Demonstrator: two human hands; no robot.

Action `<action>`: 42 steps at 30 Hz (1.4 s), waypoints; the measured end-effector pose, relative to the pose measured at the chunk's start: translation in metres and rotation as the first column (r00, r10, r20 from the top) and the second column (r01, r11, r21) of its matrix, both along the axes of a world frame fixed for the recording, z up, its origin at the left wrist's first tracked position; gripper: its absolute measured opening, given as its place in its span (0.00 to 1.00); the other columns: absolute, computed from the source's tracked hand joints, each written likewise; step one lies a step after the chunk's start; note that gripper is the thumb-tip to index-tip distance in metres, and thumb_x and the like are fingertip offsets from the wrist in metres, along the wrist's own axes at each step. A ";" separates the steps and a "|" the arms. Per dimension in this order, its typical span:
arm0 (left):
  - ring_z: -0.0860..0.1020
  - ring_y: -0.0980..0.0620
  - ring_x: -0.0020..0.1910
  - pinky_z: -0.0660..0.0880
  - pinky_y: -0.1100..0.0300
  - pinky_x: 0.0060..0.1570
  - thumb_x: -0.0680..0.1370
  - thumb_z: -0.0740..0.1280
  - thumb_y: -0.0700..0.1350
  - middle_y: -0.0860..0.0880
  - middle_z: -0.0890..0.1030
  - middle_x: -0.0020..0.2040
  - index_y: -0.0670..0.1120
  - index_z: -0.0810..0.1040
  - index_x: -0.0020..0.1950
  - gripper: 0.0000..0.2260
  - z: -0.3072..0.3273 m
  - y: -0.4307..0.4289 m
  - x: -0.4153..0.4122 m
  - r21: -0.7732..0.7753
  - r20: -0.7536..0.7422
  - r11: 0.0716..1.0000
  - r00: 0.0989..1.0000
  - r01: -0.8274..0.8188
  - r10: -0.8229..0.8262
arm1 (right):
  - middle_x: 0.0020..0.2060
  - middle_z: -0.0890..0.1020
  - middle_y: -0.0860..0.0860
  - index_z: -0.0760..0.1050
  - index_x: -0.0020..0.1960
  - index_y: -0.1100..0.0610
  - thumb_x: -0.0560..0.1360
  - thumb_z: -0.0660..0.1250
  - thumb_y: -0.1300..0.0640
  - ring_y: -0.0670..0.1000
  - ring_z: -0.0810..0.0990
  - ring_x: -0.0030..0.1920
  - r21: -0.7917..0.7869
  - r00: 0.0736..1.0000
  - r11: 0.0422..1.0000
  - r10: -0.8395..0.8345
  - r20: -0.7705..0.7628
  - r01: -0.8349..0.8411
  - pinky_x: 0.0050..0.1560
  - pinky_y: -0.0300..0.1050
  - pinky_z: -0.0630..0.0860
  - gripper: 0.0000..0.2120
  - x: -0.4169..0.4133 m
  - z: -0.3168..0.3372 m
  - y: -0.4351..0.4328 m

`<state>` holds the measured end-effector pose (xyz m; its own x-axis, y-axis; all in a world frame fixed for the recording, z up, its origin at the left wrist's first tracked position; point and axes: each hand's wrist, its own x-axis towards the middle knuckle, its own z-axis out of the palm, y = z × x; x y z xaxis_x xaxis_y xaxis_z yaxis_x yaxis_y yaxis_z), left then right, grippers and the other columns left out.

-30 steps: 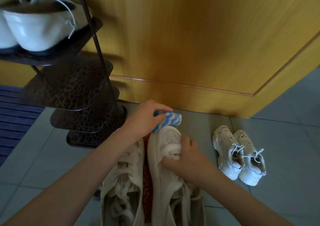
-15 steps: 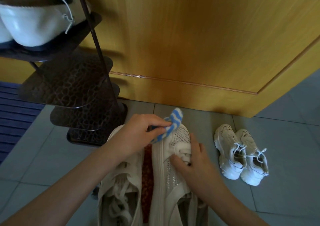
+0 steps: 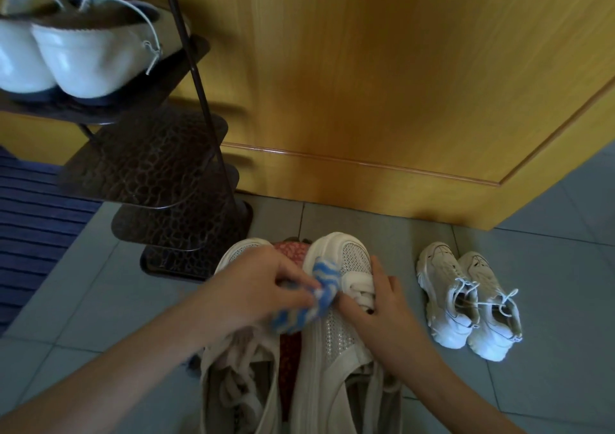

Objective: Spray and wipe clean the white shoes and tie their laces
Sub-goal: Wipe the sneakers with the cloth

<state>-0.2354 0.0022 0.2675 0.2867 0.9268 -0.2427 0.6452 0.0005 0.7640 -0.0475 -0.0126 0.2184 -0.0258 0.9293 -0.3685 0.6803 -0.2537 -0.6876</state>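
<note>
A white mesh sneaker [image 3: 332, 333] with a perforated upper and thick rubber toe lies on the tiled floor [image 3: 549, 383], toe pointing away, with the right hand [image 3: 382, 310] gripping it at its flat white laces [image 3: 361, 292]. Just beside it on the left lies its matching white sneaker [image 3: 233, 400], whose laces hang loose. A crumpled blue-and-white striped cloth [image 3: 319, 295], pinched in the left hand [image 3: 256, 287], touches the first sneaker's inner toe side.

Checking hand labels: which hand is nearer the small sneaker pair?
Right. Right hand holds the big shoe beside the small sneaker pair; left hand, gripping the cloth, lies farther left.
</note>
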 end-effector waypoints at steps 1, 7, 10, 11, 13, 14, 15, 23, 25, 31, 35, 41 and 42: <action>0.71 0.70 0.25 0.65 0.76 0.30 0.72 0.72 0.43 0.65 0.75 0.24 0.54 0.82 0.51 0.09 0.001 0.009 -0.003 0.028 0.055 0.995 0.994 -0.100 0.099 | 0.56 0.62 0.45 0.46 0.77 0.46 0.72 0.66 0.42 0.52 0.70 0.62 -0.003 1.000 1.000 -0.004 -0.007 0.004 0.54 0.42 0.66 0.41 0.001 0.000 0.000; 0.74 0.66 0.40 0.66 0.82 0.37 0.76 0.68 0.41 0.53 0.82 0.47 0.47 0.81 0.58 0.11 -0.016 0.059 0.017 0.298 0.058 0.929 0.975 -0.221 0.213 | 0.62 0.63 0.45 0.44 0.77 0.45 0.72 0.66 0.40 0.50 0.69 0.63 -0.013 1.000 1.000 0.010 -0.005 -0.010 0.54 0.42 0.65 0.43 0.000 0.002 -0.001; 0.77 0.60 0.48 0.63 0.81 0.43 0.76 0.67 0.39 0.50 0.82 0.55 0.44 0.79 0.60 0.13 -0.033 0.057 0.026 0.331 -0.048 0.943 0.998 -0.029 0.048 | 0.63 0.63 0.45 0.43 0.76 0.45 0.71 0.65 0.38 0.47 0.69 0.61 -0.013 1.000 1.000 0.000 -0.032 0.000 0.52 0.40 0.64 0.43 0.001 0.002 -0.002; 0.78 0.56 0.53 0.64 0.80 0.48 0.75 0.67 0.37 0.49 0.81 0.57 0.43 0.79 0.60 0.13 -0.036 0.055 0.024 0.342 -0.035 0.940 0.999 -0.008 0.021 | 0.63 0.62 0.45 0.43 0.76 0.44 0.71 0.64 0.37 0.47 0.69 0.60 -0.015 0.999 1.000 0.000 -0.036 -0.001 0.51 0.40 0.64 0.43 0.001 0.001 -0.002; 0.78 0.55 0.56 0.66 0.76 0.53 0.74 0.69 0.37 0.49 0.80 0.59 0.43 0.79 0.60 0.15 -0.038 0.049 0.018 0.346 -0.021 0.938 1.000 0.005 0.003 | 0.61 0.62 0.44 0.43 0.76 0.44 0.71 0.64 0.37 0.46 0.70 0.59 -0.013 0.999 1.000 0.014 -0.031 -0.015 0.51 0.40 0.64 0.43 0.001 0.000 -0.003; 0.77 0.56 0.55 0.65 0.78 0.52 0.73 0.70 0.37 0.49 0.80 0.59 0.43 0.79 0.60 0.16 -0.038 0.044 0.015 0.349 -0.024 0.937 1.000 0.001 0.008 | 0.60 0.62 0.43 0.43 0.76 0.44 0.71 0.63 0.36 0.47 0.70 0.59 -0.007 1.000 1.000 0.018 -0.024 -0.018 0.51 0.41 0.64 0.43 0.001 -0.001 -0.002; 0.76 0.59 0.52 0.64 0.81 0.49 0.73 0.71 0.37 0.50 0.80 0.58 0.43 0.79 0.60 0.16 -0.038 0.039 0.013 0.355 -0.027 0.935 0.999 -0.009 0.020 | 0.60 0.62 0.43 0.43 0.76 0.44 0.71 0.63 0.36 0.47 0.71 0.58 -0.002 1.000 1.000 0.016 -0.021 -0.016 0.51 0.41 0.65 0.43 0.000 -0.001 -0.002; 0.74 0.58 0.47 0.67 0.73 0.46 0.72 0.72 0.42 0.56 0.74 0.47 0.50 0.81 0.56 0.13 -0.032 0.005 0.014 0.268 -0.066 0.963 0.998 -0.003 0.022 | 0.58 0.63 0.45 0.45 0.77 0.45 0.72 0.64 0.38 0.47 0.71 0.56 -0.002 0.997 1.000 -0.013 -0.071 0.013 0.51 0.40 0.65 0.41 0.000 -0.003 -0.001; 0.72 0.63 0.43 0.66 0.75 0.44 0.72 0.73 0.43 0.61 0.72 0.43 0.52 0.82 0.55 0.13 -0.028 0.000 0.011 0.213 -0.058 0.977 0.998 0.004 0.009 | 0.59 0.64 0.45 0.45 0.76 0.45 0.71 0.63 0.37 0.47 0.71 0.56 0.000 0.998 1.000 -0.003 -0.060 0.003 0.50 0.40 0.66 0.41 0.000 -0.002 -0.001; 0.77 0.64 0.40 0.69 0.74 0.40 0.70 0.74 0.46 0.58 0.80 0.41 0.53 0.83 0.52 0.11 -0.018 -0.005 0.002 -0.008 -0.090 1.000 0.996 0.024 -0.024 | 0.58 0.62 0.44 0.45 0.76 0.44 0.70 0.63 0.35 0.48 0.71 0.59 -0.002 0.999 1.000 0.007 -0.045 -0.007 0.53 0.42 0.67 0.43 -0.001 -0.004 -0.001; 0.79 0.59 0.46 0.72 0.69 0.46 0.71 0.73 0.46 0.55 0.82 0.48 0.53 0.83 0.53 0.11 -0.005 0.020 -0.005 0.057 -0.110 0.995 0.990 -0.077 0.083 | 0.58 0.63 0.43 0.47 0.76 0.43 0.70 0.64 0.36 0.47 0.71 0.59 0.006 0.997 1.000 -0.018 -0.080 0.019 0.54 0.41 0.66 0.42 0.002 -0.006 -0.002; 0.74 0.59 0.54 0.65 0.79 0.51 0.75 0.67 0.37 0.51 0.78 0.60 0.44 0.81 0.58 0.12 -0.011 0.082 0.023 0.305 0.030 0.952 0.999 -0.035 0.027 | 0.59 0.64 0.44 0.48 0.76 0.42 0.70 0.65 0.37 0.45 0.71 0.57 0.019 0.996 1.000 -0.015 -0.089 0.017 0.51 0.38 0.64 0.40 0.002 -0.005 -0.004; 0.75 0.58 0.54 0.64 0.79 0.51 0.76 0.66 0.37 0.50 0.78 0.60 0.44 0.80 0.58 0.12 -0.018 0.088 0.028 0.314 -0.024 0.948 0.999 0.053 -0.048 | 0.59 0.64 0.44 0.48 0.76 0.42 0.71 0.65 0.38 0.44 0.71 0.57 0.020 0.996 1.000 -0.014 -0.088 0.016 0.51 0.38 0.64 0.40 0.001 -0.005 -0.004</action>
<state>-0.2071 0.0906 0.2497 0.3337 0.9411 0.0537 0.6502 -0.2711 0.7097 -0.0460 -0.0162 0.2138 -0.0433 0.9371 -0.3464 0.6136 -0.2487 -0.7494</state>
